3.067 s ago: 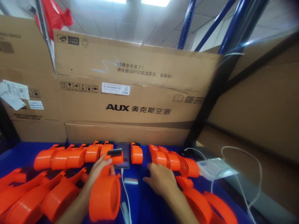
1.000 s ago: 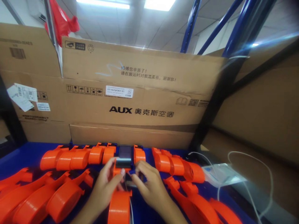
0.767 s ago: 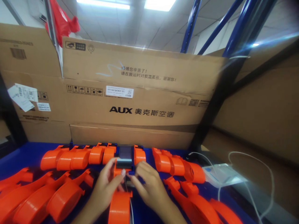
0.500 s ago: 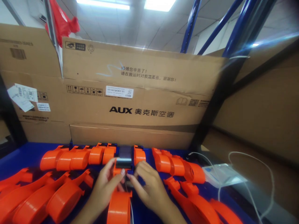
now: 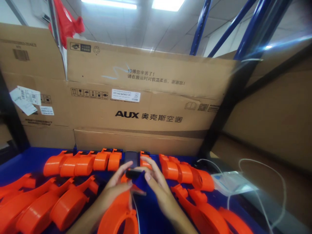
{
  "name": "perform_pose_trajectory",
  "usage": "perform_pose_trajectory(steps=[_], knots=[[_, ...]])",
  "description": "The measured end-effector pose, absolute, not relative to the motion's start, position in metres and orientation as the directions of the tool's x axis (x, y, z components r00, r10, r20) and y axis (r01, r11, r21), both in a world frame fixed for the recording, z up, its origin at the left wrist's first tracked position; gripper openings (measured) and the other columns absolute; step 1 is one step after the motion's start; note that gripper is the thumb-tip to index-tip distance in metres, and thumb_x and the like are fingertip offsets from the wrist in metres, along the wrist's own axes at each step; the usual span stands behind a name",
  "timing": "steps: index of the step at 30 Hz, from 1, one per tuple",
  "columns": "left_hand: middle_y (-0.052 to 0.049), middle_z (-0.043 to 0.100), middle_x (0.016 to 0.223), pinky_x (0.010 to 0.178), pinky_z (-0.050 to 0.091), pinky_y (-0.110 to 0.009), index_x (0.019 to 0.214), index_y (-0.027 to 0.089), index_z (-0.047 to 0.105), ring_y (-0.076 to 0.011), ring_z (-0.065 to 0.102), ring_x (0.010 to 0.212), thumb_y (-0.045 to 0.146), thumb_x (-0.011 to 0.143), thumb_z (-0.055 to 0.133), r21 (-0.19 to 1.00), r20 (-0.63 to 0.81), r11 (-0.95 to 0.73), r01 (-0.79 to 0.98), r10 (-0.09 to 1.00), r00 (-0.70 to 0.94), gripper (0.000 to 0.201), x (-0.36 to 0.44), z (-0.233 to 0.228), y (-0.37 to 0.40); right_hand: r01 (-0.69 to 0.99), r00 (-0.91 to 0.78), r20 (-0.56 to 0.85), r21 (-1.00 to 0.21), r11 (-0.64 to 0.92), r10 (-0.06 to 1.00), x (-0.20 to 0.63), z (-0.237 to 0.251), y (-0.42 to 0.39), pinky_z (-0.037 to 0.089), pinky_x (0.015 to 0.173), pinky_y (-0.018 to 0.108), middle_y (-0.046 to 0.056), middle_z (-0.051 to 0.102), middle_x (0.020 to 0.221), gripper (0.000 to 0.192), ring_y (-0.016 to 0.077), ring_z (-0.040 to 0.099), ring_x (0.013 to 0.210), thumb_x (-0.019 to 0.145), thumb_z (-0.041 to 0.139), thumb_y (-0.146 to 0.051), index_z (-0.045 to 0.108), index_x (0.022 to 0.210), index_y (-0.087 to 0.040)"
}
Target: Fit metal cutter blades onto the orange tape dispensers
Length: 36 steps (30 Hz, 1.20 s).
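Orange dispensers [image 5: 36,211] crowd the left part of the blue table [image 5: 29,156], with a row [image 5: 80,164] along its far edge under the cardboard box [image 5: 136,107]. At the near middle, the left hand [image 5: 114,190] grips the orange dispenser [image 5: 119,214], whose long axis runs from the near edge away toward the box. The right hand [image 5: 156,187] pinches the small black piece [image 5: 133,174] at its far tip, fingertips meeting the left's. A white cable [image 5: 268,175] trails right.
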<state>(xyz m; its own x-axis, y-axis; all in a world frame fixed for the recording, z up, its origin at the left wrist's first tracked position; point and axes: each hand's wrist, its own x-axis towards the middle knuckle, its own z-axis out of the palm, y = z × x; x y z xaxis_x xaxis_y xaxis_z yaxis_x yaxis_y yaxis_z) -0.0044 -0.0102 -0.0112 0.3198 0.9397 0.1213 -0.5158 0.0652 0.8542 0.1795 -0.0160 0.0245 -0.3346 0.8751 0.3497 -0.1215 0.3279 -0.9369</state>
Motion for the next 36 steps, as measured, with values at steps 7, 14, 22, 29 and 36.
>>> perform_pose_trajectory(steps=[7,14,22,29,36], knots=[[-0.014,0.071,0.121,0.064,0.059,-0.031,0.142,0.027,0.053,-0.021,0.076,0.066,0.024,0.08,0.08,0.857,0.131,0.148,-0.494,0.864,0.486,0.068,0.0,0.002,-0.031,-0.226,-0.356,0.277,-0.952,0.205,0.892,0.175,0.018,-0.015,0.046,0.073,0.028,0.001,0.064,0.092,0.035,0.0178,0.059,0.082,0.093,0.061,-0.048,0.054,0.122,-0.029],[-0.016,0.075,0.111,0.062,0.06,-0.035,0.135,0.02,0.06,-0.023,0.075,0.06,0.036,0.081,0.078,0.901,0.069,0.117,-0.417,0.913,0.403,0.059,-0.002,0.005,-0.03,-0.113,-0.279,0.3,-0.954,0.278,0.912,0.163,0.013,-0.013,0.045,0.073,0.027,-0.001,0.057,0.086,0.033,0.016,0.054,0.079,0.088,0.069,-0.049,0.052,0.102,-0.024],[-0.015,0.069,0.13,0.065,0.059,-0.035,0.125,0.021,0.069,-0.0269,0.076,0.079,0.028,0.076,0.082,0.905,0.077,0.055,-0.422,0.954,0.289,0.052,-0.002,0.011,-0.031,-0.05,-0.257,0.338,-0.94,0.337,0.905,0.16,0.014,-0.019,0.046,0.081,0.029,0.002,0.062,0.096,0.029,0.0183,0.059,0.09,0.092,0.064,-0.049,0.055,0.105,-0.024],[-0.006,0.072,0.061,0.047,0.049,-0.025,0.112,0.009,0.072,-0.0178,0.064,0.047,0.052,0.083,0.066,0.641,-0.021,0.215,-0.736,0.964,0.263,0.052,-0.03,0.014,-0.015,0.345,-0.327,0.251,-0.866,0.363,0.911,0.166,0.013,-0.018,0.041,0.061,0.024,0.0,0.064,0.08,0.03,0.0166,0.058,0.07,0.099,0.047,-0.05,0.062,0.1,-0.023],[-0.005,0.069,0.059,0.05,0.049,-0.025,0.106,0.007,0.075,-0.0159,0.062,0.049,0.054,0.091,0.051,0.517,-0.031,0.194,-0.834,0.978,0.208,0.055,-0.037,0.021,-0.018,0.521,-0.499,0.108,-0.755,0.397,0.86,0.152,-0.002,-0.03,0.036,0.056,0.023,-0.004,0.065,0.066,0.036,0.0154,0.058,0.06,0.081,0.07,-0.025,0.064,0.116,-0.026]])
